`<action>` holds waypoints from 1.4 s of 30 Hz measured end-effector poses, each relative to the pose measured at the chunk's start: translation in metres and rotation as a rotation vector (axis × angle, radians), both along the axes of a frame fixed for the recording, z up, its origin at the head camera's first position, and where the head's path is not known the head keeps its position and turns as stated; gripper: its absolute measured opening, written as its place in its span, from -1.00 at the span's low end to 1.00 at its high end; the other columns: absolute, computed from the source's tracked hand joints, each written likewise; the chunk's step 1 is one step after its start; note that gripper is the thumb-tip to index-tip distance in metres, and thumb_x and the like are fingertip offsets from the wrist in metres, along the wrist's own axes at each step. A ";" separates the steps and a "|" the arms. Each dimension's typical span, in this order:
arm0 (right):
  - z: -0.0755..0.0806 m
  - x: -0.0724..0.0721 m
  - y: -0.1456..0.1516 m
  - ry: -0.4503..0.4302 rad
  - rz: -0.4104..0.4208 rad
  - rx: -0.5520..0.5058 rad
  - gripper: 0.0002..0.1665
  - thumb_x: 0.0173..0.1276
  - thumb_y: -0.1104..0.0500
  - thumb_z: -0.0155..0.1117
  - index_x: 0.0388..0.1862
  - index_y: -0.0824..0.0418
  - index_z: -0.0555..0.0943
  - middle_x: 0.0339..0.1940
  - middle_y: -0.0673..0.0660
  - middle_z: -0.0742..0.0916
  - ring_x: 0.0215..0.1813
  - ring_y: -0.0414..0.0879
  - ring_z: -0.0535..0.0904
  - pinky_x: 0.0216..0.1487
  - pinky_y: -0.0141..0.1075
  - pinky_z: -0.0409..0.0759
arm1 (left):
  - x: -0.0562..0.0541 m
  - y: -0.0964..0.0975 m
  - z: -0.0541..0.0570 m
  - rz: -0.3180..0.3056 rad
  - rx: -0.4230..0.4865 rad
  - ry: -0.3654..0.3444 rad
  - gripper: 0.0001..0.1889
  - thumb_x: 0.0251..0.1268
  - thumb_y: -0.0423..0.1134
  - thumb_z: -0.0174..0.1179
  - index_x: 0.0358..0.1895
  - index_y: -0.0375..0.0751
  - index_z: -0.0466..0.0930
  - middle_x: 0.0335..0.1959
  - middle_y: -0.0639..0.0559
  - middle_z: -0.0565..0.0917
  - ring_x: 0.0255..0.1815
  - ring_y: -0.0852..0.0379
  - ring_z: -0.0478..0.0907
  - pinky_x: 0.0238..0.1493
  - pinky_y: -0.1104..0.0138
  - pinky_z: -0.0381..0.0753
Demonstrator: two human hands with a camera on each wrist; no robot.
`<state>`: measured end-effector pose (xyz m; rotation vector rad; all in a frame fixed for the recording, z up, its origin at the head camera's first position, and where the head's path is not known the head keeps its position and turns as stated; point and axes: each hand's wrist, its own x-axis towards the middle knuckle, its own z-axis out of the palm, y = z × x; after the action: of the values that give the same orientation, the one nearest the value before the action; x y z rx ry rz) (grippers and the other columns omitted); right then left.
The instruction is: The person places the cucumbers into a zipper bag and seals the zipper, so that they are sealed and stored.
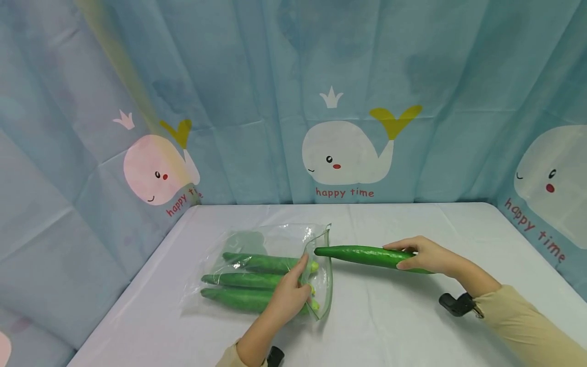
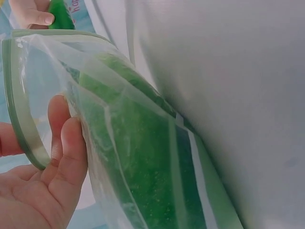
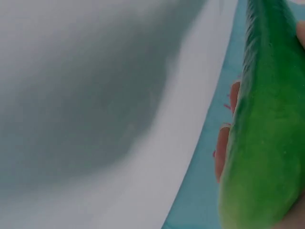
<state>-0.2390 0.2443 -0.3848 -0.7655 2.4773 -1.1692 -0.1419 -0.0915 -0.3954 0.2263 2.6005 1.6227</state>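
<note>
My left hand (image 1: pixel 289 293) grips the mouth of a clear zip bag (image 1: pixel 284 232) with a green edge. In the left wrist view its fingers (image 2: pixel 71 148) lie against the plastic near the green rim. Three cucumbers (image 1: pixel 249 280) with yellow tips lie side by side inside the bag. To the right, my right hand (image 1: pixel 426 255) holds another cucumber (image 1: pixel 357 254) by its thicker end, above the table. This cucumber's narrow end points left and overlaps the bag's mouth in the head view. Fingers (image 3: pixel 223 148) wrap round its side in the right wrist view.
A white cloth covers the table (image 1: pixel 367 326). Behind and beside it hangs a blue curtain (image 1: pixel 257 168) printed with whales. Black wrist mounts (image 1: pixel 457 304) sit below the sleeves.
</note>
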 end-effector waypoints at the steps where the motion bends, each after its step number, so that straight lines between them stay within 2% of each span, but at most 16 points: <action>1: 0.000 0.000 -0.002 0.001 -0.005 -0.001 -0.38 0.21 0.17 0.40 0.26 0.31 0.54 0.18 0.29 0.62 -0.08 -0.03 0.47 -0.19 -0.30 0.54 | 0.000 0.000 0.000 -0.001 0.002 0.001 -0.22 0.12 -0.50 -0.05 0.52 -0.25 0.07 0.49 -0.27 0.14 -0.67 0.22 0.24 -0.62 0.42 0.35; 8: 0.001 -0.001 -0.015 -0.019 -0.036 -0.003 -0.36 0.25 0.13 0.37 0.27 0.36 0.51 0.18 0.28 0.62 0.08 0.04 0.50 -0.05 -0.18 0.52 | -0.002 0.000 0.000 -0.002 0.024 -0.004 -0.21 0.11 -0.52 -0.04 0.53 -0.23 0.07 0.49 -0.29 0.13 -0.66 0.21 0.25 -0.63 0.44 0.34; 16: 0.002 -0.003 -0.032 -0.051 -0.071 -0.025 -0.37 0.26 0.11 0.37 0.25 0.39 0.52 0.07 0.24 0.66 -0.03 0.01 0.51 -0.05 -0.14 0.51 | -0.008 -0.001 -0.001 0.000 0.021 -0.009 -0.22 0.14 -0.52 -0.05 0.53 -0.21 0.07 0.49 -0.28 0.15 -0.64 0.20 0.35 -0.64 0.45 0.34; 25: -0.003 -0.006 -0.052 -0.109 -0.078 -0.060 -0.39 0.31 0.07 0.33 0.26 0.34 0.52 0.07 0.25 0.66 -0.04 -0.01 0.54 -0.09 -0.18 0.53 | -0.014 -0.002 0.004 -0.026 0.028 -0.015 -0.24 0.15 -0.53 -0.07 0.52 -0.22 0.08 0.51 -0.26 0.11 -0.61 0.15 0.40 -0.63 0.42 0.35; 33: -0.005 -0.013 -0.070 -0.214 -0.067 -0.136 -0.32 0.36 0.00 0.28 0.34 0.36 0.43 0.04 0.26 0.66 -0.17 0.03 0.59 -0.41 -0.10 0.61 | -0.018 -0.002 0.005 -0.031 0.027 -0.005 -0.25 0.16 -0.52 -0.06 0.52 -0.22 0.10 0.51 -0.27 0.11 -0.61 0.15 0.43 -0.59 0.41 0.40; 42: -0.009 -0.017 -0.078 -0.273 -0.042 -0.201 -0.31 0.36 0.04 0.29 0.34 0.40 0.41 0.05 0.29 0.65 -0.20 0.06 0.64 -0.44 -0.12 0.62 | -0.016 -0.002 0.006 -0.045 0.046 -0.010 -0.26 0.19 -0.53 -0.08 0.52 -0.24 0.09 0.50 -0.28 0.12 -0.63 0.15 0.40 -0.61 0.42 0.38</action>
<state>-0.2565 0.1665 -0.3936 -0.5623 2.1857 -1.4493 -0.1583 -0.0935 -0.3894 0.2763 2.5336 1.6662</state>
